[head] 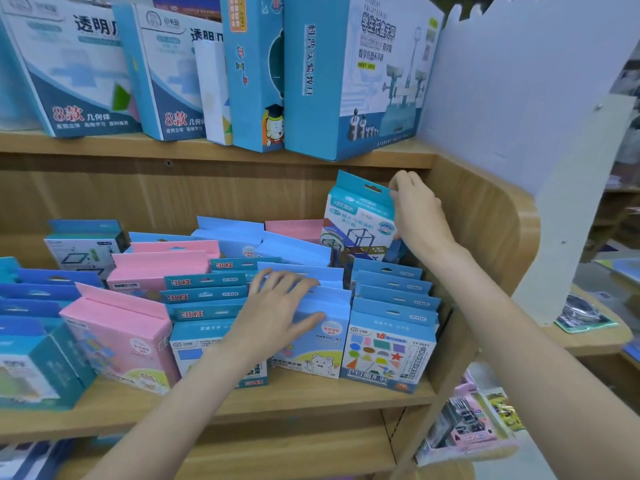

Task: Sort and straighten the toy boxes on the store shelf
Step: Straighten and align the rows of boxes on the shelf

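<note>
Wooden shelf [311,396], packed with rows of toy boxes. Left hand [277,313] spread flat on light-blue box [318,327] in front row. Right hand [420,211] pinches upright teal box [360,220] at back right.

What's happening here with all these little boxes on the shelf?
A person is tidying toy boxes on a wooden store shelf. Their right hand grips the top of a teal box with a cube drawing, held upright at the back right corner, above the rows. Their left hand rests on a light blue box with a bear picture in the front row, fingers over its top edge. Pink and blue boxes fill the shelf in leaning rows.
</note>
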### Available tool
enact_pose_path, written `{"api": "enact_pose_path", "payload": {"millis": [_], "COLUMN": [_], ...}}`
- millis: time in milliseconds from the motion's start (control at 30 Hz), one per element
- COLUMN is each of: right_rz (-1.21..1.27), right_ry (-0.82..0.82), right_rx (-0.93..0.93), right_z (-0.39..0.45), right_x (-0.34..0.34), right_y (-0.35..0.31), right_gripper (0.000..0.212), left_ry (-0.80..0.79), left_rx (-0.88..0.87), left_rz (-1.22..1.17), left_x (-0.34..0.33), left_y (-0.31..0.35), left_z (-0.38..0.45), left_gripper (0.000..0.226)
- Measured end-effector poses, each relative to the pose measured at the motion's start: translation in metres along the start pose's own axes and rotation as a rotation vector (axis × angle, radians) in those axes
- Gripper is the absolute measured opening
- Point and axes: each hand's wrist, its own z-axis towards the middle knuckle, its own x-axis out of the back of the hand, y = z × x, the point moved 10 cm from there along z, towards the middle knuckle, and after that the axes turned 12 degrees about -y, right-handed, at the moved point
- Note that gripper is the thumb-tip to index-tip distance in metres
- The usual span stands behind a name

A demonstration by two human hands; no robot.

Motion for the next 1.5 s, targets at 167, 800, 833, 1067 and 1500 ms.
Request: {"api": "enact_pose_path", "payload": {"millis": [167, 800, 833, 1067, 1500], "right_rz": [0.095, 0.313, 0.295, 0.265, 0.344], "right_ry": [0.116, -0.256, -0.295, -0.433, -0.511], "right_rx": [0.060, 0.397, 0.433, 0.583, 0.560], "right_z": [-0.025, -0.087, -0.089, -0.090, -0.100], "right_x": [0.034, 0.018, 0.003, -0.080, -0.230], "right_y": [-0.007, -0.142, -0.157, -0.262, -0.498], "right_gripper": [0.011, 0.009, 0.009, 0.015, 0.013], "left_ry": [0.062, 0.492, 0.476, 0.386, 0.406], "left_rx": [-0.056, 0.510, 0.519, 0.570, 0.617], "left_rz": [-0.068, -0.067, -0.043, 0.031, -0.025], "left_x": [0.009, 0.066, 0.064, 0.067, 0.133], "left_y": [0.004, -0.126, -0.131, -0.193, -0.371], "left_z": [-0.003, -0.214, -0.222, -0.285, -0.429], "left_gripper": [0.056, 0.034, 0.035, 0.039, 0.052]}}
